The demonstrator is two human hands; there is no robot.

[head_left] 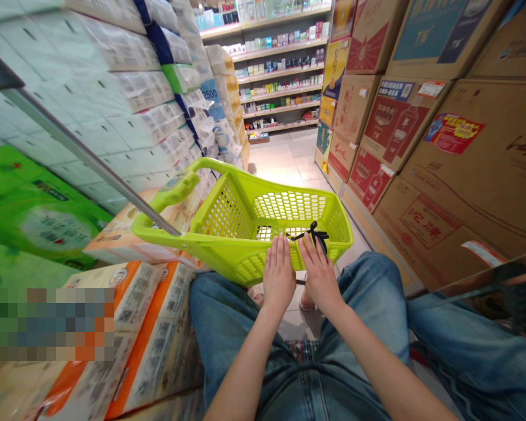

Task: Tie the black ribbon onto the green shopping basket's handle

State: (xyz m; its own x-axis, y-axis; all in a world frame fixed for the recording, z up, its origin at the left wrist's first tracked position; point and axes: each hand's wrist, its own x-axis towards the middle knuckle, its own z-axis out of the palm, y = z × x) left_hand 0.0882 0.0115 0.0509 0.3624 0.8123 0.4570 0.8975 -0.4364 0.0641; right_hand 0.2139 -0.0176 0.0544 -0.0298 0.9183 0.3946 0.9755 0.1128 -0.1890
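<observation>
Between cartons [428, 222] marked 沱牌 and tissue packs [127, 117], one printed 2500, our lime plastic basket [241, 234] sits just ahead of our knees. Both hands lie open on its near rim: left hand [279, 272] flat, right hand [319, 272] with fingers against a black cord [311, 234].

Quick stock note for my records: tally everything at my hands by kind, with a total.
Hands: 2 (left hand, right hand)
Lime-green plastic shopping basket: 1
Black cord: 1
Total: 4
</observation>
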